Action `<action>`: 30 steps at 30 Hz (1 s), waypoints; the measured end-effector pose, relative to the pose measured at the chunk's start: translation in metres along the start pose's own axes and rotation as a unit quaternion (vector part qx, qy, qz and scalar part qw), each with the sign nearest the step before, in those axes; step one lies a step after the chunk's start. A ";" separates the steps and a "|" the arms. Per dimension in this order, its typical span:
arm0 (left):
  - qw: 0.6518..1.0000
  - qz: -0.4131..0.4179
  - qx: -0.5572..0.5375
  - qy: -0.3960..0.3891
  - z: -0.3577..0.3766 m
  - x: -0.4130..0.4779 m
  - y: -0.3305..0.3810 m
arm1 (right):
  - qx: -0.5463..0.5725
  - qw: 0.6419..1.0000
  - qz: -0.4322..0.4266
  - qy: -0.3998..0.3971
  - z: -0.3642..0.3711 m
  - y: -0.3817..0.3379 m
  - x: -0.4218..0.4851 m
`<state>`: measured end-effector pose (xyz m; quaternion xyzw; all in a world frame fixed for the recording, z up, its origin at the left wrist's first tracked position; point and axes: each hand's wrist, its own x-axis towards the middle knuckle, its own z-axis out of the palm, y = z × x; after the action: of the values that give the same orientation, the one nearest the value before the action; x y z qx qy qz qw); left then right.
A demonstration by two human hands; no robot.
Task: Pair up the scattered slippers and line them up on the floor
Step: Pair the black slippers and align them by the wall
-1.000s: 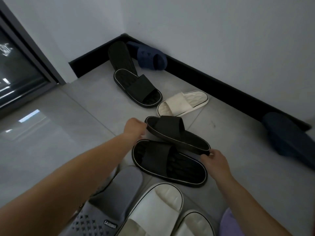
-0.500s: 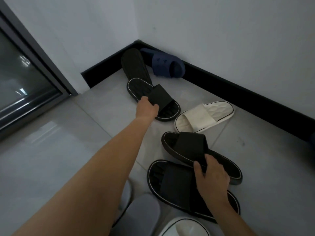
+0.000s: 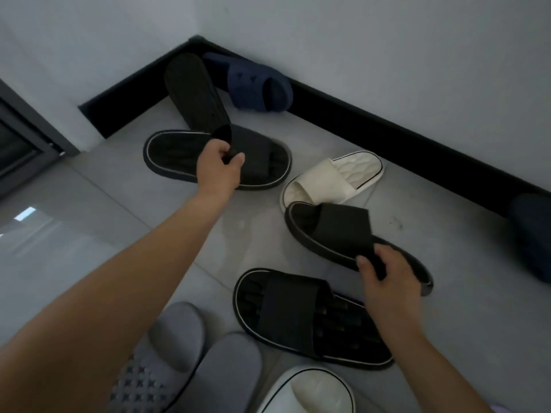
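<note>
My left hand grips the strap of a black white-trimmed slipper lying crosswise near the corner. My right hand holds the strap of a second black slipper, tilted off the floor. A third black slipper lies flat below it. Another black slipper rests sole-up toward the corner. A white slipper lies by the baseboard, a navy slipper in the corner.
Two grey slippers and a white slipper sit at the bottom edge. A dark navy slipper leans at the right against the black baseboard. A dark door frame stands at the left.
My left hand has closed on the far black slipper and turned it crosswise, toward me. My right hand has taken the strap of the middle black slipper and holds it.
</note>
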<state>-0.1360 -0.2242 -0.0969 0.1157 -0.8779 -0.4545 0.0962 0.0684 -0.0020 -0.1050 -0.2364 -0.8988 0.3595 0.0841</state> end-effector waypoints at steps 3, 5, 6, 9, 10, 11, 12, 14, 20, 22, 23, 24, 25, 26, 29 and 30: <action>0.993 -0.007 -0.113 -0.024 -0.006 -0.030 0.014 | -0.040 0.999 0.014 0.011 -0.016 0.019 0.013; 0.980 -0.054 -0.181 -0.059 -0.007 -0.050 0.026 | -0.069 0.997 0.037 -0.018 -0.023 0.025 0.018; 0.971 -0.084 -0.208 -0.079 -0.006 -0.062 0.033 | -0.076 0.995 0.055 -0.030 -0.025 0.023 0.020; 0.937 -0.165 -0.286 -0.112 -0.003 -0.095 0.051 | -0.070 0.996 0.045 -0.012 -0.026 0.003 0.018; 0.923 -0.194 -0.315 -0.108 -0.004 -0.102 0.060 | -0.052 0.998 0.018 -0.010 -0.025 -0.010 0.014; 0.900 -0.227 -0.356 -0.106 -0.006 -0.107 0.068 | -0.022 0.999 -0.012 -0.023 -0.022 -0.024 0.007; 0.865 -0.261 -0.413 -0.113 -0.007 -0.112 0.078 | 0.013 0.998 -0.036 -0.048 -0.019 -0.039 0.000; 0.776 -0.315 -0.522 -0.162 -0.009 -0.125 0.098 | 0.059 0.991 -0.061 -0.107 -0.011 -0.063 -0.013; 0.730 -0.323 -0.472 -0.375 -0.025 -0.153 0.116 | 0.174 0.984 0.015 -0.040 -0.034 -0.057 -0.005; 0.753 -0.278 -0.364 -0.472 -0.038 -0.149 0.103 | 0.137 0.990 0.020 -0.019 -0.047 -0.042 0.005; 0.801 -0.231 -0.267 -0.484 -0.042 -0.147 0.093 | 0.115 0.993 0.022 -0.013 -0.054 -0.035 0.010; 0.858 -0.173 -0.139 -0.463 -0.044 -0.145 0.080 | 0.096 0.995 0.023 -0.007 -0.060 -0.027 0.014; 0.902 -0.116 0.005 -0.417 -0.043 -0.144 0.065 | 0.075 0.997 0.023 -0.004 -0.066 -0.019 0.016; 0.915 -0.079 0.131 -0.374 -0.041 -0.145 0.048 | 0.054 0.998 0.022 -0.002 -0.072 -0.011 0.018; 0.875 -0.182 0.208 -0.398 -0.030 -0.167 0.007 | 0.013 1.000 0.015 -0.013 -0.084 0.009 0.014; 0.867 -0.238 0.156 -0.408 -0.025 -0.176 -0.001 | 0.008 1.000 0.011 -0.021 -0.085 0.013 0.010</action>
<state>0.0392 -0.1934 -0.0950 0.1382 -0.8442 -0.3278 -0.4010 0.0913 0.0627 -0.0519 -0.2379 -0.8950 0.3720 0.0633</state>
